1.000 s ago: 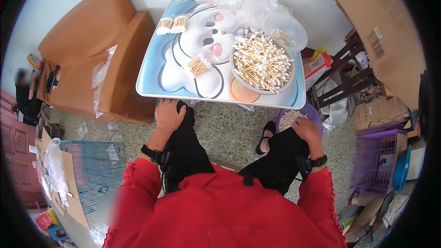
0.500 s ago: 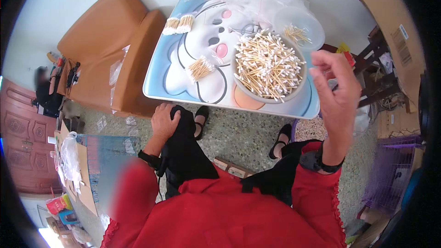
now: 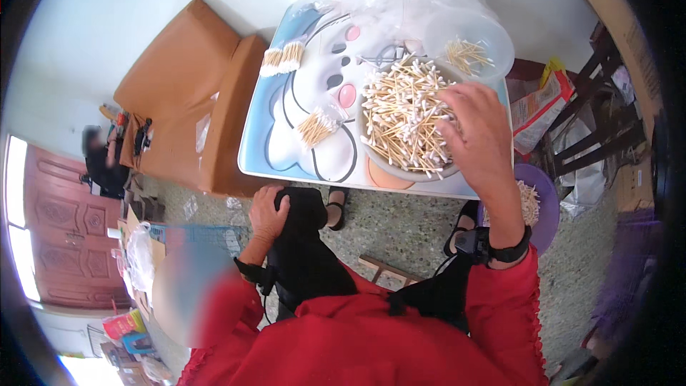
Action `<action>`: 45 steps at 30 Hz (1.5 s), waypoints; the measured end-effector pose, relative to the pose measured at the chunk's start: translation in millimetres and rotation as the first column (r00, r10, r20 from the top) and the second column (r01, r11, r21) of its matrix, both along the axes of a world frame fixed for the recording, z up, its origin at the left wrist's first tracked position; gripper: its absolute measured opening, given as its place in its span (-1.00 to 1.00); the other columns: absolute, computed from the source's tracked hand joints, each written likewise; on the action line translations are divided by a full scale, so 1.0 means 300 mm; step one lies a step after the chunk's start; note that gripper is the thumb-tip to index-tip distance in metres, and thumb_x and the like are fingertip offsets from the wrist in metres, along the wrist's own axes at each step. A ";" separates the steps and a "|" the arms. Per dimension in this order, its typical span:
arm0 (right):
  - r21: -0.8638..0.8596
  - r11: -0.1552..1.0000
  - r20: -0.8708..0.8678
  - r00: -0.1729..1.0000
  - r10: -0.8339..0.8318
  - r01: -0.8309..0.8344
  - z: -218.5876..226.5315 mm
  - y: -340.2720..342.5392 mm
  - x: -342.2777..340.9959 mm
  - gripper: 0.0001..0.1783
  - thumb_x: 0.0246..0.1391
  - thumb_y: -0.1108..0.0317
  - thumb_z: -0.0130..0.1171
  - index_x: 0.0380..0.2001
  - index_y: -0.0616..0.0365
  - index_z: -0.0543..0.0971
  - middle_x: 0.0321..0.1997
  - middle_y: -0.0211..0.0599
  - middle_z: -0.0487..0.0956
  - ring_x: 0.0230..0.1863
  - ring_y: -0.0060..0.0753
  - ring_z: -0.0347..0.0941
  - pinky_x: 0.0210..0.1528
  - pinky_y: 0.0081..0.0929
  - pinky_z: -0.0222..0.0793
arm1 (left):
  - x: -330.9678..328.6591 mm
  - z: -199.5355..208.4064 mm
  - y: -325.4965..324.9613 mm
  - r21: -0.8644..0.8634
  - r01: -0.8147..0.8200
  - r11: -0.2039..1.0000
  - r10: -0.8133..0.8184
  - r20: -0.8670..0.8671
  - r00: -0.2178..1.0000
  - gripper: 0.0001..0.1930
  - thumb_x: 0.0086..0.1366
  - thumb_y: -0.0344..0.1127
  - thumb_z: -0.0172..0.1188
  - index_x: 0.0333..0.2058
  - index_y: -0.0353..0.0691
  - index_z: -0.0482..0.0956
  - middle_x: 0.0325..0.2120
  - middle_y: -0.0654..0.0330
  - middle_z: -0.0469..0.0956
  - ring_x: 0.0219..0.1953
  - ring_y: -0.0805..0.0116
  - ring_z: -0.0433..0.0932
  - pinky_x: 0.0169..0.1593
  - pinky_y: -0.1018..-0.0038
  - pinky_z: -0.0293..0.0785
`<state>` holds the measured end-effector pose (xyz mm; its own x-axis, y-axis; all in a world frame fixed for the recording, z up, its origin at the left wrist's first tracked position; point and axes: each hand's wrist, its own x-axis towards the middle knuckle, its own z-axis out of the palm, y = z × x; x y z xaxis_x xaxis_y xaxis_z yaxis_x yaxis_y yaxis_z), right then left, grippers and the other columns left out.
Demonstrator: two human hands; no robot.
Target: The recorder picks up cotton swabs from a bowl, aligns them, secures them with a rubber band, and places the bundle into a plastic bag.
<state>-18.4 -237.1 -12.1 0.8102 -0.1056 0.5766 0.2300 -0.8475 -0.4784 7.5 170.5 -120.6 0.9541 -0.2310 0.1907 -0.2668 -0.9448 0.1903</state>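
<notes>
My right hand (image 3: 482,132) is over the right side of a round bowl (image 3: 384,165) heaped with loose cotton swabs (image 3: 404,114). Its fingers are curved and apart, with the tips at the heap and nothing visibly gripped. On my knee, at the near edge of the table (image 3: 286,161), my left hand (image 3: 268,213) lies with fingers spread. Left of the bowl is a clear bag of cotton swabs (image 3: 316,127). Two more bundles of swabs (image 3: 283,58) lie at the table's left edge. Behind the bowl, a translucent lid (image 3: 500,46) carries several loose swabs (image 3: 466,56).
Clear plastic bags (image 3: 400,0) cover the table's far edge. A brown sofa (image 3: 182,93) stands to the left. A purple basin (image 3: 549,207) with more swabs sits on the floor at right, near a red and white sack (image 3: 536,114). Another person (image 3: 103,164) is far left.
My right hand has moved left and in over the bowl, from the air beside it. My left hand stays on the knee. The whole view has shifted slightly.
</notes>
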 end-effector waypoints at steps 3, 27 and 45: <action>-0.050 0.998 0.075 0.997 -0.027 0.031 -0.017 0.020 0.020 -0.68 -0.23 0.33 0.23 -0.29 0.12 0.52 -0.09 -0.25 0.42 0.10 -0.16 0.23 0.03 -0.19 0.14 | -0.002 -0.008 -0.007 0.006 0.008 1.000 -0.008 -0.008 1.000 -0.75 0.07 -0.23 0.11 -0.28 -0.19 0.49 -0.27 0.08 0.46 -0.14 0.06 0.40 -0.06 0.26 0.33; 0.017 1.000 0.127 0.992 -0.014 0.012 -0.070 0.081 0.084 -0.88 -0.27 0.37 0.20 -0.59 0.07 0.46 -0.26 -0.33 0.46 0.04 -0.17 0.27 -0.06 -0.15 0.12 | -0.014 -0.044 0.088 -0.045 -0.051 0.998 0.053 0.049 0.997 -0.74 0.11 -0.22 0.09 -0.23 -0.17 0.48 -0.21 0.10 0.46 -0.11 0.08 0.40 -0.02 0.26 0.31; -0.153 0.988 0.160 0.985 0.058 -0.033 -0.043 0.065 0.099 -0.80 -0.18 0.47 0.07 -0.40 0.05 0.57 0.07 -0.20 0.35 0.25 -0.16 0.07 0.12 -0.18 0.03 | -0.048 -0.079 0.181 -0.041 -0.129 0.991 0.133 0.094 0.987 -0.72 0.14 -0.24 0.05 -0.18 -0.20 0.47 -0.17 0.05 0.45 -0.05 0.05 0.36 0.06 0.25 0.23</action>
<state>11.3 -217.7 -25.1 0.7056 0.0265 0.7081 0.3347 -0.8933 -0.3000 -7.0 224.9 -144.2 0.9525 -0.0967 0.2887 -0.1597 -0.9661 0.2031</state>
